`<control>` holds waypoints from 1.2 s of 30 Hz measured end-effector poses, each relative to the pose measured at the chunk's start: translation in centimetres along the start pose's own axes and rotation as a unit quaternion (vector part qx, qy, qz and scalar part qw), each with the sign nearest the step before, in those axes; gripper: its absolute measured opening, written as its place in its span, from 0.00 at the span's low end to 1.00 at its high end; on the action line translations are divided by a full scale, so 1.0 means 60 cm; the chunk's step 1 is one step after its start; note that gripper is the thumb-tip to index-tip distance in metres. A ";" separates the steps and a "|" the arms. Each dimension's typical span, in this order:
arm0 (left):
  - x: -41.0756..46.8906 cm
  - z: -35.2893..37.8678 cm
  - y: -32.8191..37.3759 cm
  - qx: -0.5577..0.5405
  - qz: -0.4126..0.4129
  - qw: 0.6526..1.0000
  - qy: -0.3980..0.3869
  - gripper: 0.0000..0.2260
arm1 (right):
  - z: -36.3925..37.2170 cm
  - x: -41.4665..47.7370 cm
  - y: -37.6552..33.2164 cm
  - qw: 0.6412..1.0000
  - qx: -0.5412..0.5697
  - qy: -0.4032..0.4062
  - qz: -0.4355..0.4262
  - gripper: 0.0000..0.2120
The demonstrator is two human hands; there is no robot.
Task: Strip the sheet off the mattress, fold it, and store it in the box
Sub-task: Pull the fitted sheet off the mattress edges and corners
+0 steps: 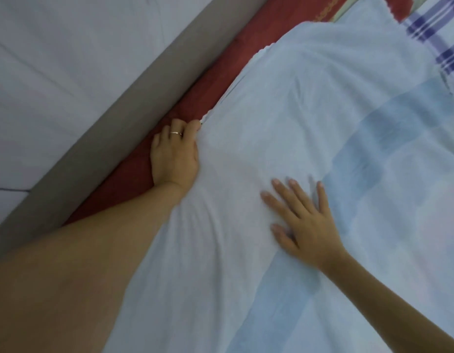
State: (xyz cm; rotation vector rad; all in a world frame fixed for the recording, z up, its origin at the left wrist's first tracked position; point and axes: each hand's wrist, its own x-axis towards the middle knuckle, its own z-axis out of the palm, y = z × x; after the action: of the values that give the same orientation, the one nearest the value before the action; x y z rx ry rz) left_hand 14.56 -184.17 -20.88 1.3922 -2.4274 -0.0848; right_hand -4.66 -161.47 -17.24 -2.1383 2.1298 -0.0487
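The left hand (173,154) grips the hem of the pale sheet (284,110) at the red mattress (134,174) edge. The right hand (304,222) presses it, fingers spread.

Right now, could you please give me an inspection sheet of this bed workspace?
Surface: dark red quilted mattress, bare along its left edge.
Job's things: pale blue checked sheet, rumpled, covering most of the mattress; storage box not in view.
Clutter: blue-and-white plaid cloth at the top right.
Hands: left hand has a ring on one finger and its fingers curled at the sheet's hem; thumb hidden, grip unclear. Right hand lies flat on the sheet, fingers spread.
Cables: nothing seen.
Surroundings: grey bed rail beside the mattress; pale tiled floor beyond it.
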 end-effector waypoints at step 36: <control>-0.340 0.057 0.733 0.042 0.089 0.969 -0.226 0.37 | 0.036 -0.609 0.400 0.863 0.024 0.030 0.503 0.30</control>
State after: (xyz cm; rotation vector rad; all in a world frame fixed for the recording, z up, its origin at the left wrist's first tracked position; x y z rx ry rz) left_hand -13.48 -144.50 -19.84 1.2930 -2.9492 -0.2866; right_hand -28.59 -124.88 -19.70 -0.7701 2.9277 -0.0628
